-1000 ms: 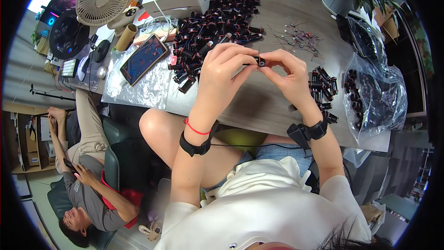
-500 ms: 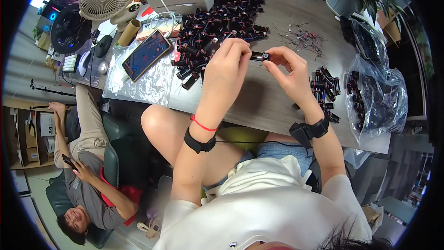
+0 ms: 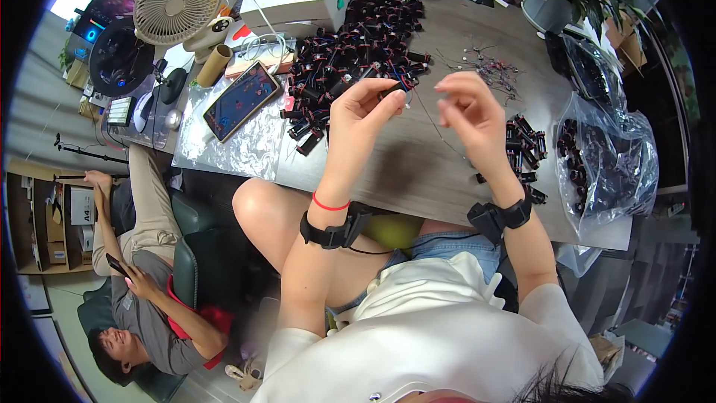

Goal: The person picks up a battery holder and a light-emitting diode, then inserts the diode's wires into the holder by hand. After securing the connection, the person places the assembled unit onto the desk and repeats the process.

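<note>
My left hand [image 3: 363, 107] is closed on a small black cylindrical part [image 3: 389, 91], pinched between thumb and fingers. Red and blue wires stick out of its far end, and much of its body is hidden by the fingers. To the right, my right hand [image 3: 473, 113] is raised over the table, its fingers curled and apart from the thumb, slightly smeared by motion. A thin wire [image 3: 435, 125] slants between the two hands, ending near the heel of my right hand. Just beyond the left hand lies a large heap of similar black parts [image 3: 354, 41] with wires.
Thin loose wires [image 3: 488, 67] lie scattered beyond my right hand. More black parts [image 3: 528, 142] and a clear plastic bag [image 3: 608, 168] are at the right. A smartphone [image 3: 242, 101] rests on clear plastic at the left, near a fan [image 3: 179, 4]. Another person [image 3: 153, 283] sits far left.
My right hand has come away from the black part and moved slightly right. The part stays in my left hand, and a thin wire now shows between the hands.
</note>
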A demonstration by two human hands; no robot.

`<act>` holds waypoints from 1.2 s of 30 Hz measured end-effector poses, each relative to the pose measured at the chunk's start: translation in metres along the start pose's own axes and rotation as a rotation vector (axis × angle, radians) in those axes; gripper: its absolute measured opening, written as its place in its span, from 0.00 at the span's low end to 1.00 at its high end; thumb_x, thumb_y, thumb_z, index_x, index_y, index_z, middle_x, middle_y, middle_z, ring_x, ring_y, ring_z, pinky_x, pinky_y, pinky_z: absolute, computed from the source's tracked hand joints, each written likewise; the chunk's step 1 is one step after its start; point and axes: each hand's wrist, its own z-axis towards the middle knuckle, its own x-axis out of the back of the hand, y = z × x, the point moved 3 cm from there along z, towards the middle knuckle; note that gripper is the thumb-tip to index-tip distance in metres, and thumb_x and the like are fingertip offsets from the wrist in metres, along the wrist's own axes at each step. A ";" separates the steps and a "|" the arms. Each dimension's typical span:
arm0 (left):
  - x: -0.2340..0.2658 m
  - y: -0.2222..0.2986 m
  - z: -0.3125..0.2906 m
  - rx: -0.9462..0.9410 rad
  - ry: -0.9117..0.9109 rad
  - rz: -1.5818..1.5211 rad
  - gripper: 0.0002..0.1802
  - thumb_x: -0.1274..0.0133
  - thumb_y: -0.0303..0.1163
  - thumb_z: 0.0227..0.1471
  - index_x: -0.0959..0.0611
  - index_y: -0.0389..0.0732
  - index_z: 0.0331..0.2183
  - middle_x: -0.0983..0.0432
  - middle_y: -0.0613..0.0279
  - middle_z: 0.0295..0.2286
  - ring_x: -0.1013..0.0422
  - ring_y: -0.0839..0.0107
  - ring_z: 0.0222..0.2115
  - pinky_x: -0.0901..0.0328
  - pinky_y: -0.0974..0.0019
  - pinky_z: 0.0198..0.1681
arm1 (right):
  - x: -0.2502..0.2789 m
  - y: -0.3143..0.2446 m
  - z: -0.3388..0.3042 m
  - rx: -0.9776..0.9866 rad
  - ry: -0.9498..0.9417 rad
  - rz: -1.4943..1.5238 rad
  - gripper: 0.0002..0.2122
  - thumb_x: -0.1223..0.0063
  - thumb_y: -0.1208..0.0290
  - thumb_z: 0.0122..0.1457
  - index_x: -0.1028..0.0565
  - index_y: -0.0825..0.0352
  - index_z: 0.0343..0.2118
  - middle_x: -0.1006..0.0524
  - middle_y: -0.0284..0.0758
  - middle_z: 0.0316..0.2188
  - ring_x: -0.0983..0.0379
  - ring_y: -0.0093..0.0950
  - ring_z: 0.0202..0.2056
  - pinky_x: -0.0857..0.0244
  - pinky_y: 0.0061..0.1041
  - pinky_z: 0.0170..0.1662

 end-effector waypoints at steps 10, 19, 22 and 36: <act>-0.012 -0.013 -0.003 0.162 -0.017 -0.317 0.09 0.44 0.26 0.54 0.20 0.33 0.38 0.22 0.63 0.31 0.27 0.79 0.32 0.31 0.74 0.38 | -0.008 -0.017 -0.006 0.004 0.048 0.254 0.09 0.51 0.85 0.57 0.27 0.69 0.40 0.23 0.39 0.34 0.24 0.29 0.33 0.28 0.25 0.36; -0.023 0.016 -0.014 -0.397 0.015 0.324 0.08 0.41 0.21 0.48 0.17 0.36 0.34 0.22 0.61 0.34 0.26 0.73 0.32 0.30 0.72 0.37 | 0.017 -0.034 0.006 0.062 0.094 0.081 0.06 0.52 0.85 0.58 0.27 0.71 0.37 0.23 0.39 0.30 0.26 0.26 0.29 0.31 0.22 0.33; -0.021 0.032 -0.020 -0.555 0.040 0.493 0.09 0.40 0.19 0.44 0.17 0.37 0.33 0.22 0.60 0.35 0.25 0.68 0.32 0.30 0.71 0.36 | 0.026 -0.037 0.010 0.008 0.002 -0.035 0.05 0.52 0.86 0.57 0.27 0.72 0.35 0.24 0.38 0.30 0.27 0.24 0.28 0.31 0.21 0.33; -0.034 0.069 -0.039 -0.901 0.041 0.873 0.12 0.37 0.17 0.37 0.16 0.38 0.31 0.21 0.60 0.34 0.26 0.66 0.32 0.31 0.68 0.33 | 0.025 -0.086 0.013 0.323 -0.229 -0.501 0.08 0.46 0.89 0.45 0.24 0.71 0.29 0.23 0.36 0.24 0.26 0.27 0.27 0.33 0.22 0.32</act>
